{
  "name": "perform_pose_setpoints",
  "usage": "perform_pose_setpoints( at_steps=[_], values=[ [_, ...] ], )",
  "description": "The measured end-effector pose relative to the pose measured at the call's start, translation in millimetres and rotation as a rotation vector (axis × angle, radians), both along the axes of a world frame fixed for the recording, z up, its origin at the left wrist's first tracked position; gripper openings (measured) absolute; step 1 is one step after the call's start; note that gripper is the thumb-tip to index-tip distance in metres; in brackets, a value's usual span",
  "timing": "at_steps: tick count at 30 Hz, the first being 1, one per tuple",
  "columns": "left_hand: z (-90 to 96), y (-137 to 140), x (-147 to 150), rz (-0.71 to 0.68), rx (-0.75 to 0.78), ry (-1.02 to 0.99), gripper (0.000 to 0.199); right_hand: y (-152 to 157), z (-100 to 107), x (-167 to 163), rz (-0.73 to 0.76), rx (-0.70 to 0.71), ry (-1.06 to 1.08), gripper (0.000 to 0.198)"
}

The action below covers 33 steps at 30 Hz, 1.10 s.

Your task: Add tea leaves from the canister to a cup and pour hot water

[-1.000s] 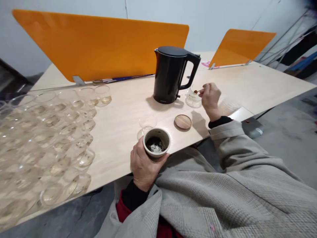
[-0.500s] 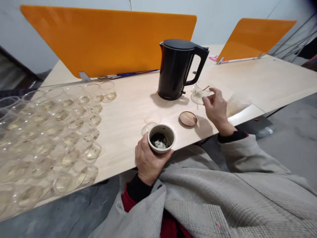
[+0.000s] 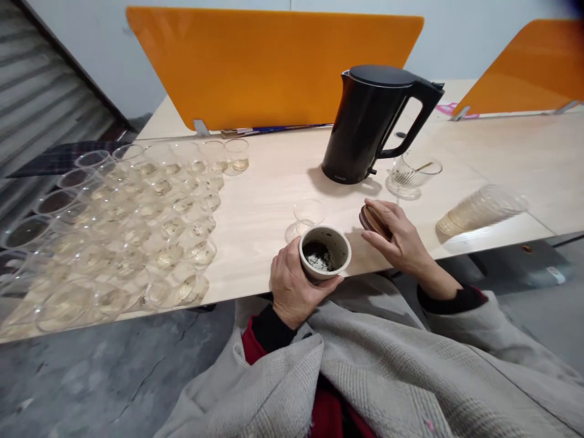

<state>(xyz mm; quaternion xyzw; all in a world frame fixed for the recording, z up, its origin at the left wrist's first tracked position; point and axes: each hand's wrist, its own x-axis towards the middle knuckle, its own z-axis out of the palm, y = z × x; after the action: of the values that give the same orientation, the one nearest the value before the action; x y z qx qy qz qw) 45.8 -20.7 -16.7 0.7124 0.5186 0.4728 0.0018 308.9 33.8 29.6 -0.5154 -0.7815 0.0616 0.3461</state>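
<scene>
No text can be read. The black kettle (image 3: 365, 125), standing toward the far edge of the bench (image 3: 269, 201), carries a small pale mark low on its body (likely a brand, too small to make out).

The right hand (image 3: 399, 240) has left the glass dish (image 3: 413, 176) beside the kettle, come nearer, and now grips the wooden lid (image 3: 371, 220), tilting it up off the surface. The spoon (image 3: 422, 166) now rests in the dish.

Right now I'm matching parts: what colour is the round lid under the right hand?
Brown wood, seen in the head view: lid.
</scene>
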Motion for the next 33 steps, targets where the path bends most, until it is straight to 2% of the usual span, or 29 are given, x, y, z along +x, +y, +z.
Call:
perform_pose_setpoints(
  at_steps=[3,6,9,13,19,22,26,30,33],
  values=[
    [-1.7,0.6,1.2,-0.003,0.003,0.007,0.102,-17.1,32.6,-31.5,0.287,-0.008,0.018,0.083],
    [-4.6,1.4,1.6,0.004,0.011,0.005,0.103,-23.0,49.4,-61.3,0.411,0.018,-0.104,0.099],
    [-8.3,2.3,1.2,-0.013,0.025,0.000,0.101,-21.9,52.3,-79.4,0.431,0.056,-0.249,0.105],
    [-13.2,3.7,2.6,0.004,0.033,-0.012,0.092,-21.7,54.2,-86.7,0.435,0.071,-0.332,0.097],
    [-17.7,4.8,7.4,0.034,0.032,-0.008,0.085,-17.8,58.1,-92.6,0.464,-0.003,-0.359,0.079],
    [-17.4,4.6,8.4,0.035,0.016,-0.002,0.083,-14.8,52.2,-96.7,0.486,-0.011,-0.344,0.080],
    [-14.4,4.1,7.0,0.048,0.022,0.004,0.079,-16.1,43.5,-98.3,0.422,0.011,-0.326,0.083],
    [-10.2,2.7,1.4,-0.009,0.017,-0.014,0.086,-19.9,41.2,-95.6,0.418,0.005,-0.307,0.093],
    [-9.3,2.0,-1.2,-0.042,0.016,-0.011,0.085,-21.9,38.2,-93.5,0.413,0.052,-0.262,0.090]
  ],
)
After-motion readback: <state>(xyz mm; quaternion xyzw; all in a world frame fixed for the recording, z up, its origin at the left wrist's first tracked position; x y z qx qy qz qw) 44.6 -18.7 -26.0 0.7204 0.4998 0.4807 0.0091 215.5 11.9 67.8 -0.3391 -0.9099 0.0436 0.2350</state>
